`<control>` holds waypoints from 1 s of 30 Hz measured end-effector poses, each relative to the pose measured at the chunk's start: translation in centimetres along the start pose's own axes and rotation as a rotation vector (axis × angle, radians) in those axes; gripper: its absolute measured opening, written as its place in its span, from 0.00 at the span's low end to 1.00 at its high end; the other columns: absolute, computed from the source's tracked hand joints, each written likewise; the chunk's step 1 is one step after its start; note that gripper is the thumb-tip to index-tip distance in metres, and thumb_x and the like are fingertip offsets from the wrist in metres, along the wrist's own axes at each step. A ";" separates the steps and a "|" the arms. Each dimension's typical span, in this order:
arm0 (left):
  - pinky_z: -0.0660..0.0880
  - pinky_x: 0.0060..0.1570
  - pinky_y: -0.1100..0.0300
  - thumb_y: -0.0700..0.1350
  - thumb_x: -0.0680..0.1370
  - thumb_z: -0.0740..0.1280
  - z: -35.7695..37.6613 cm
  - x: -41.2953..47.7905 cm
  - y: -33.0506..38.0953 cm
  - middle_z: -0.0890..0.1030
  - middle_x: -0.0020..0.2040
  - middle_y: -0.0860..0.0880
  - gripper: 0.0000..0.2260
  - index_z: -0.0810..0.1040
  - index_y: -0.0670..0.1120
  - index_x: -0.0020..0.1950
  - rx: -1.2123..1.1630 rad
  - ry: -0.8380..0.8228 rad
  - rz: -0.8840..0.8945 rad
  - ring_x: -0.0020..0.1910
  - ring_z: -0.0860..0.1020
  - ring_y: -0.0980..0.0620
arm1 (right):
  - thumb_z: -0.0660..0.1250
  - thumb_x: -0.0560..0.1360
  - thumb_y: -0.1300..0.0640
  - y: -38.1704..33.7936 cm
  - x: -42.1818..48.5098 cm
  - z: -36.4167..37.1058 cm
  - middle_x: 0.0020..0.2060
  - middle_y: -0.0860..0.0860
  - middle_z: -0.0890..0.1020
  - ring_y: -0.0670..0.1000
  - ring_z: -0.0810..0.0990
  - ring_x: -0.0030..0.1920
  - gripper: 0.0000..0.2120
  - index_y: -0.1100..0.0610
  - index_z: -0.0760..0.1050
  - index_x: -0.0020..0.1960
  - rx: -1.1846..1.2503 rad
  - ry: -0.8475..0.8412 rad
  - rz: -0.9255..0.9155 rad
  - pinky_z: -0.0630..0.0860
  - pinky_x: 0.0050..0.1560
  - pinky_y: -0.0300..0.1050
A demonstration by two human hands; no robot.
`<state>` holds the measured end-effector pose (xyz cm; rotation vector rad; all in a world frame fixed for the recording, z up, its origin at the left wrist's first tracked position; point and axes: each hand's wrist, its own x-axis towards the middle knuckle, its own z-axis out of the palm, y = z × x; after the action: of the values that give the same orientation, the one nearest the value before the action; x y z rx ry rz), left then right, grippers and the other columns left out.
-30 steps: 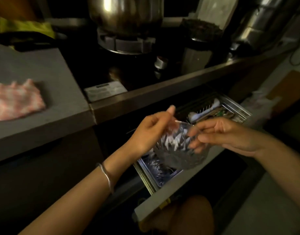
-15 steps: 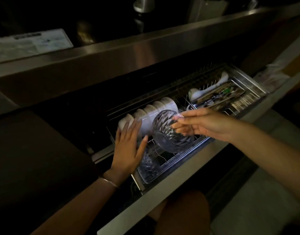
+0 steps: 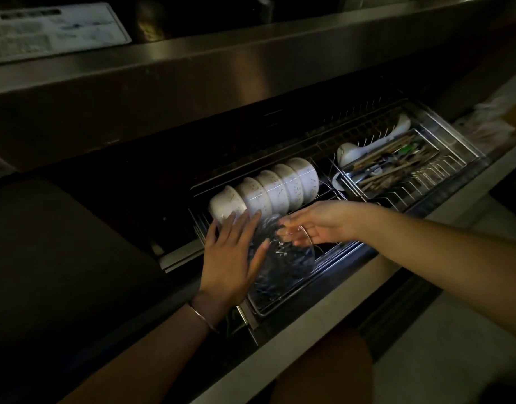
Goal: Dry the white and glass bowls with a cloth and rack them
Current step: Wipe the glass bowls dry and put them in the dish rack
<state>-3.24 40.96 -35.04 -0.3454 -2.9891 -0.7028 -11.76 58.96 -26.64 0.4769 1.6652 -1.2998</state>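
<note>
The glass bowl (image 3: 286,266), carried above the drawer 1 second ago, now sits low in the rack (image 3: 358,247) beside 5 white bowls (image 3: 268,191), right hand (image 3: 318,225) pinching its rim, left hand (image 3: 230,255) flat and straight-fingered against it, so racking looks nearly finished.

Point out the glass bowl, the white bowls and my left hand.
glass bowl (image 3: 291,258), head view, faceted wall.
white bowls (image 3: 270,191), head view, middle bowl's outside.
left hand (image 3: 230,258), head view, back of hand.

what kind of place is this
Most likely a kitchen, probably a home one. A pull-out wire dish rack under a steel counter edge holds a row of white bowls, a glass bowl at the front, and chopsticks and utensils.
</note>
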 end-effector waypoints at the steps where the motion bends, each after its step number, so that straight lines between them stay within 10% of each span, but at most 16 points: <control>1: 0.52 0.71 0.47 0.61 0.82 0.40 0.0 0.1 0.0 0.73 0.70 0.46 0.28 0.64 0.50 0.75 0.001 0.002 0.003 0.73 0.66 0.46 | 0.66 0.77 0.62 0.0 0.3 0.2 0.46 0.54 0.84 0.47 0.84 0.40 0.13 0.62 0.74 0.60 -0.010 -0.006 0.007 0.80 0.42 0.39; 10: 0.56 0.68 0.46 0.59 0.82 0.39 0.0 0.1 0.0 0.76 0.67 0.46 0.29 0.69 0.49 0.72 0.022 -0.006 0.015 0.71 0.69 0.45 | 0.64 0.79 0.60 1.0 1.4 1.1 0.60 0.58 0.79 0.52 0.79 0.54 0.15 0.61 0.73 0.65 -0.211 -0.061 0.025 0.76 0.54 0.43; 23: 0.54 0.70 0.49 0.59 0.81 0.40 -0.1 0.0 0.1 0.74 0.69 0.46 0.29 0.70 0.49 0.71 0.015 -0.021 -0.008 0.71 0.68 0.47 | 0.68 0.75 0.48 0.7 0.6 0.6 0.55 0.50 0.81 0.49 0.81 0.54 0.18 0.54 0.75 0.63 -0.784 0.019 -0.145 0.74 0.60 0.46; 30: 0.51 0.75 0.52 0.65 0.75 0.37 -1.9 0.0 0.2 0.61 0.77 0.49 0.35 0.54 0.52 0.78 -0.077 -0.100 -0.018 0.76 0.56 0.51 | 0.68 0.75 0.52 0.6 -4.3 1.0 0.57 0.51 0.81 0.48 0.78 0.58 0.15 0.54 0.76 0.61 -0.577 0.356 -0.610 0.72 0.63 0.46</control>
<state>-3.21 40.32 -33.21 -0.3683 -3.0685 -0.8289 -8.80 59.29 -23.38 -0.1808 2.5000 -1.0921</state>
